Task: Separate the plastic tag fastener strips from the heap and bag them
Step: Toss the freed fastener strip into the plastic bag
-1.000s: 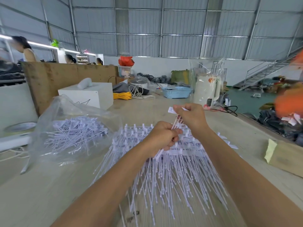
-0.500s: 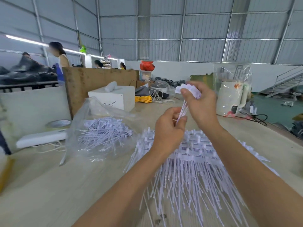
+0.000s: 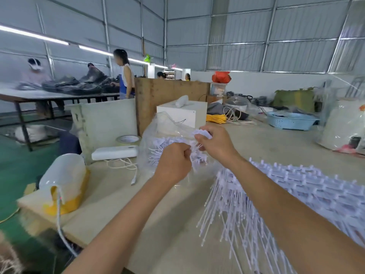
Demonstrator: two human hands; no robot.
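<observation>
A big heap of white plastic tag fastener strips [image 3: 292, 186] spreads over the table on the right. Left of it lies a clear plastic bag [image 3: 158, 131] with more white strips inside. Just in front of the bag's mouth, my left hand [image 3: 173, 165] grips the thin stems of a strip bundle [image 3: 197, 157]. My right hand [image 3: 215, 141] pinches the white head end of the same bundle. Part of the bundle is hidden behind my hands.
A roll of tape [image 3: 128, 139], a white power bank [image 3: 114, 152] with its cable and a white-and-yellow device [image 3: 63, 182] sit at the table's left end. A white box [image 3: 181, 113], yellow cord [image 3: 216, 117] and blue basket [image 3: 290, 119] stand farther back. People work at a far table.
Both hands have carried the strip bundle leftwards from above the heap to the bag's mouth. My view has swung left, so the heap now lies to the right.
</observation>
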